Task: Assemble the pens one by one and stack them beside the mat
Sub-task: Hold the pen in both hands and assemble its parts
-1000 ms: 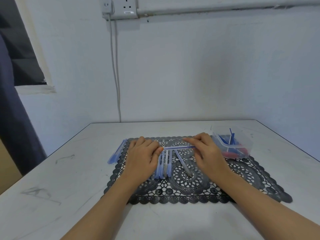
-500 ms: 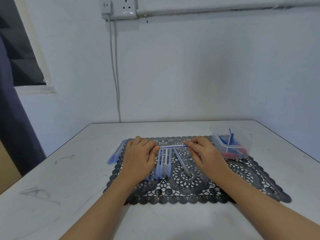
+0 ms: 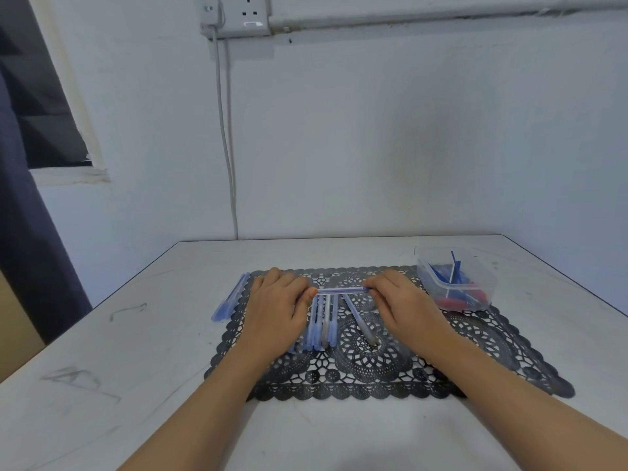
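Note:
A black lace mat [image 3: 458, 338] lies on the white table. Both hands hold one blue pen [image 3: 339, 291] crosswise above the mat: my left hand [image 3: 275, 307] pinches its left end and my right hand [image 3: 401, 304] pinches its right end. Several loose pen barrels [image 3: 323, 324] lie side by side on the mat under the held pen, and one more pen part [image 3: 360, 319] lies slanted beside them. A stack of blue pens [image 3: 229, 302] rests on the table just left of the mat.
A clear plastic tub [image 3: 475, 290] with blue refills and red and blue small parts stands at the mat's back right corner. The white table [image 3: 119, 368] meets the wall behind; a cable hangs from a wall socket [image 3: 238, 15].
The hands have drawn slightly closer together along the held pen, so less of it shows between them. Everything else stays where it was.

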The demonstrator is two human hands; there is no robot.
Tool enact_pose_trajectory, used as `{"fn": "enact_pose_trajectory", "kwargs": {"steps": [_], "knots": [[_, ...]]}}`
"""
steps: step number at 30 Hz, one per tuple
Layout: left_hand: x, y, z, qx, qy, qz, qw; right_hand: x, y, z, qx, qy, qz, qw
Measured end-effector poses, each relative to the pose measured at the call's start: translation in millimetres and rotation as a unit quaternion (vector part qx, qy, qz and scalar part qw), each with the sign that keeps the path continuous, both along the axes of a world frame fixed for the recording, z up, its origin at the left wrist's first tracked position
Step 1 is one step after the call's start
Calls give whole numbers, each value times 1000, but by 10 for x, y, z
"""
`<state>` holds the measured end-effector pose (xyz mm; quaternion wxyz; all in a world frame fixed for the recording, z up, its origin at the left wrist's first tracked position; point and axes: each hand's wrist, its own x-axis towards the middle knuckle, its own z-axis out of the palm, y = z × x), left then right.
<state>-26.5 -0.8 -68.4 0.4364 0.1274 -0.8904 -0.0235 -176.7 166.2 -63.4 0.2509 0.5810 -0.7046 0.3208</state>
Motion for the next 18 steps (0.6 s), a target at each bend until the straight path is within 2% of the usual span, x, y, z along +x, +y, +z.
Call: {"fn": "enact_pose_trajectory", "kwargs": {"steps": [5,18], "knots": [[-6,-16,-14,14,-4,-1,1000,8,21,11,21,2,14,1000],[-3,-41,-17,32,2,-14,999,-33,29,15,-14,-13,18,1000]]}}
